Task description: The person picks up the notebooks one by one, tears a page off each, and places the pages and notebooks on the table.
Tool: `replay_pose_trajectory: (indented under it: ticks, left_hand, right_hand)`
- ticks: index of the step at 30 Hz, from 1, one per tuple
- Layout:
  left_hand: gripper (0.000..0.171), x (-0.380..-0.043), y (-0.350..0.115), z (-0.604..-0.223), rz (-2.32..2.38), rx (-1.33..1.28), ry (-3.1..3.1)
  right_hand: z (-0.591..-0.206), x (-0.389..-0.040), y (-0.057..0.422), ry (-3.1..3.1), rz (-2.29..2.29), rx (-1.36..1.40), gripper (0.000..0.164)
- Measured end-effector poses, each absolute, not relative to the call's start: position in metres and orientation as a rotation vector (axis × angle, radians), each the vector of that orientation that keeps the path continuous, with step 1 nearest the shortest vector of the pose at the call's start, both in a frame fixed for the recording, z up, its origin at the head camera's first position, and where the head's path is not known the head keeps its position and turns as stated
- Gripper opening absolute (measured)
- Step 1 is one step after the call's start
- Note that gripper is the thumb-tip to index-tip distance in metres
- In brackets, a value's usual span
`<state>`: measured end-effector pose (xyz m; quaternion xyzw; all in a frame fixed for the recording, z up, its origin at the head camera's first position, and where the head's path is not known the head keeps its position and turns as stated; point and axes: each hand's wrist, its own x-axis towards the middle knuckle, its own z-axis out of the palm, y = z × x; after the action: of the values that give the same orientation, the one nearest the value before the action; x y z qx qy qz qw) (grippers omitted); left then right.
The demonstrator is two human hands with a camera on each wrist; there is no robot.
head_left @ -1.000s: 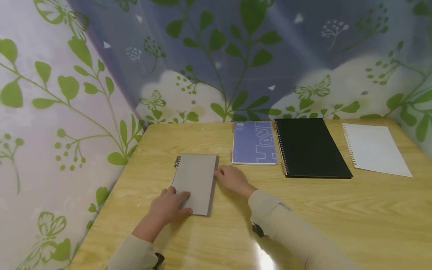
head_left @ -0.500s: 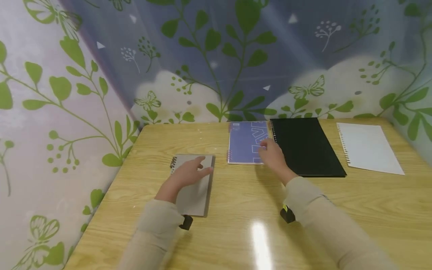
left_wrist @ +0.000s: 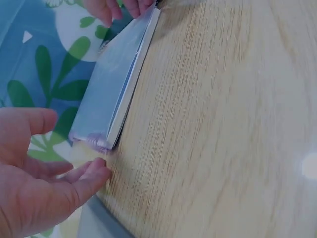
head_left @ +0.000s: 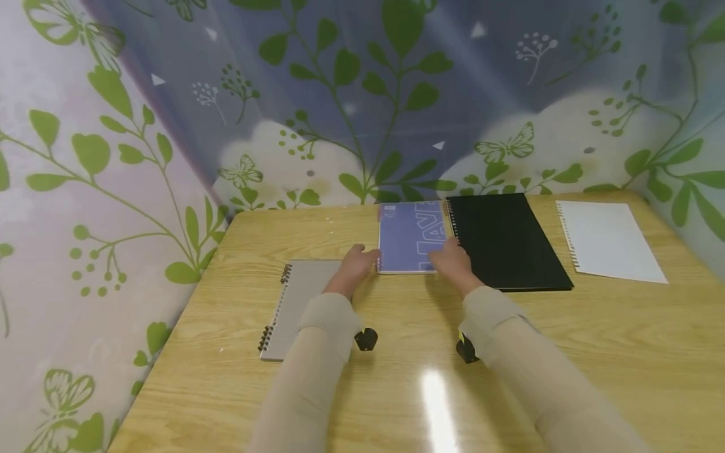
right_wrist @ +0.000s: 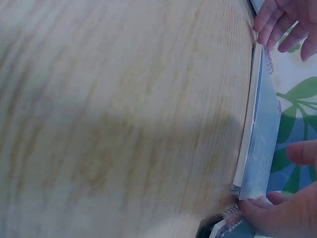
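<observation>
A blue-purple spiral notebook (head_left: 404, 236) with large outlined letters lies on the table between my two hands. My left hand (head_left: 357, 269) is at its spiral side; in the left wrist view, the fingertips are right by the spiral's near corner, thumb (left_wrist: 42, 120) held apart. On the opposite side, my right hand (head_left: 451, 261) has its fingertips at the notebook's right edge, beside a black spiral notebook (head_left: 510, 242). In the right wrist view, that thumb (right_wrist: 302, 152) stands away from the cover. Under my left forearm lies a grey spiral notebook (head_left: 306, 286), partly hidden by the sleeve.
A white spiral-edged pad (head_left: 612, 242) lies at the far right of the wooden table (head_left: 396, 390). The patterned wall (head_left: 340, 75) rises right behind the table's back edge, and another wall (head_left: 45, 207) borders it on the left.
Both hands have left the grey notebook. My right hand has moved right to the blue-purple notebook's far side, and my left hand has come across to its spiral side. The notebooks stay in place.
</observation>
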<state>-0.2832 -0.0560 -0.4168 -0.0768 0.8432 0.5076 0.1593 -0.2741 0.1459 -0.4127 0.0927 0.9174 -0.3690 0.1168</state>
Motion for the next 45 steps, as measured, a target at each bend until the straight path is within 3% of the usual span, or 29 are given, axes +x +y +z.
replay_pose_trajectory:
  ticks: [6,13,15,19,23,35,45]
  left_hand:
    - [0.062,-0.292,-0.045,-0.422,1.564,-0.388,2.353]
    - [0.018,-0.292,-0.044,-0.432,1.736,-0.486,2.183]
    - [0.018,-0.291,-0.043,-0.432,1.841,-0.478,2.054]
    - [0.039,-0.29,-0.04,-0.433,1.975,-0.43,1.856]
    - [0.049,-0.29,-0.037,-0.437,1.975,-0.394,1.915]
    - [0.041,-0.282,-0.038,-0.448,2.159,-0.397,1.876]
    - [0.042,-0.254,-0.051,-0.425,2.16,-0.269,1.898]
  right_hand:
    - [-0.409,-0.279,0.144,2.676,-0.991,0.269,0.069]
    - [-0.411,-0.28,0.142,2.716,-0.961,0.314,0.06]
    - [-0.413,-0.28,0.142,2.71,-0.97,0.335,0.059]
    - [-0.416,-0.28,0.141,2.672,-1.044,0.391,0.06]
    - [-0.417,-0.28,0.141,2.626,-1.158,0.419,0.057]
    - [-0.419,-0.284,0.144,2.343,-1.54,0.537,0.059]
    - [-0.398,-0.255,0.153,2.148,-1.826,0.381,0.06]
